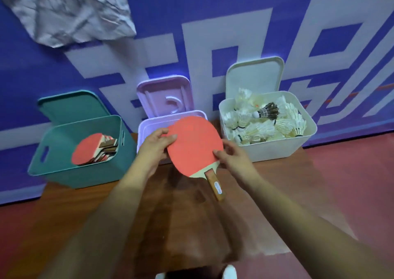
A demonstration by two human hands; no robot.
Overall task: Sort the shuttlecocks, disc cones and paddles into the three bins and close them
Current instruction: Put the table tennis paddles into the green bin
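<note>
From the head camera, you hold one paddle [193,146] by its red blade in front of the lilac bin [143,130], with the wooden handle pointing back at you and free. Your left hand [153,148] grips the blade's left edge, thumb on the red face and fingers curled beneath. Your right hand [232,157] pinches the right edge near the neck.

The teal bin [64,167] on the left already holds a stack of paddles [91,148], so the one you hold most likely belongs there and has yet to go in. The white bin [277,148] on the right is heaped with shuttlecocks [262,123], so that part looks done or nearly so. The paddle and your hands hide the inside of the lilac bin, so you cannot tell whether the disc cones are sorted; none show anywhere.

Closing is all left to do: the teal lid [70,106], lilac lid [162,93] and white lid [253,74] each stand upright behind their bins.
</note>
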